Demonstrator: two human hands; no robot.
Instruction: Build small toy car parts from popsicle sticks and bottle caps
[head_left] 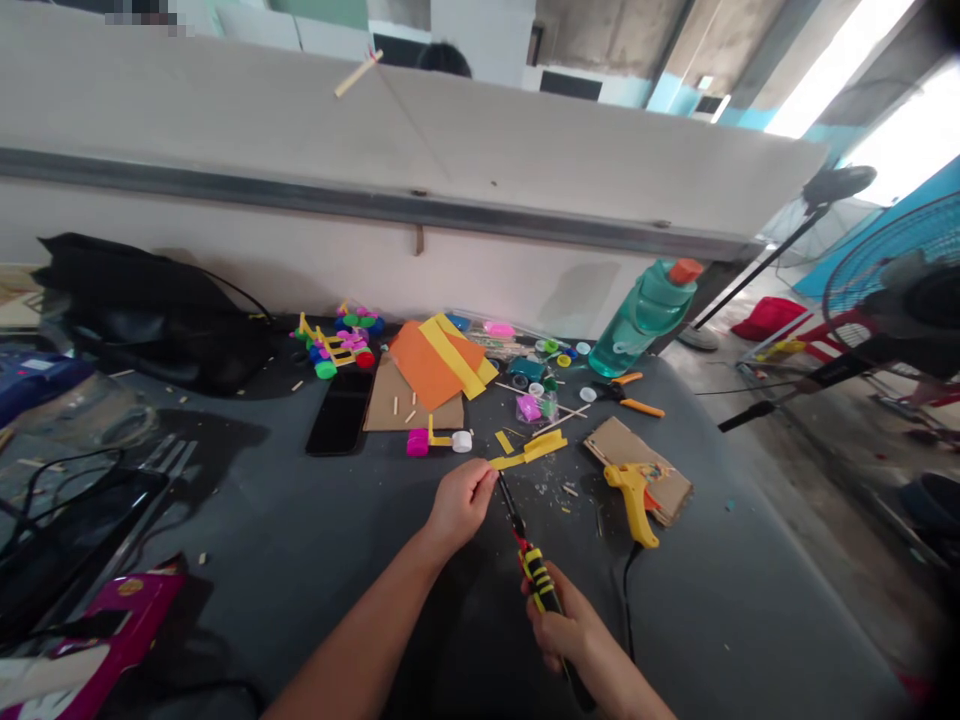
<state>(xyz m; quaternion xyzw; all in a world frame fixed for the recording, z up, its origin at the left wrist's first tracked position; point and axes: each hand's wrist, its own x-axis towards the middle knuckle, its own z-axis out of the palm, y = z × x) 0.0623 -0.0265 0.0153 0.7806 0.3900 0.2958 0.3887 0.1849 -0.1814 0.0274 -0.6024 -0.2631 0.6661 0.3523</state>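
Dark surface (337, 520) spreading; left hand (460, 503) pinching yellow strip (529, 453), seemingly unfinished; right hand (564, 618) gripping yellow-black tool (538, 573); centre-left, coloured assembly (335, 352) looking joined.

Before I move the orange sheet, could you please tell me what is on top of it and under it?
A wide yellow strip lies across the orange sheet, and brown cardboard shows from beneath it. Anything else under it is covered.
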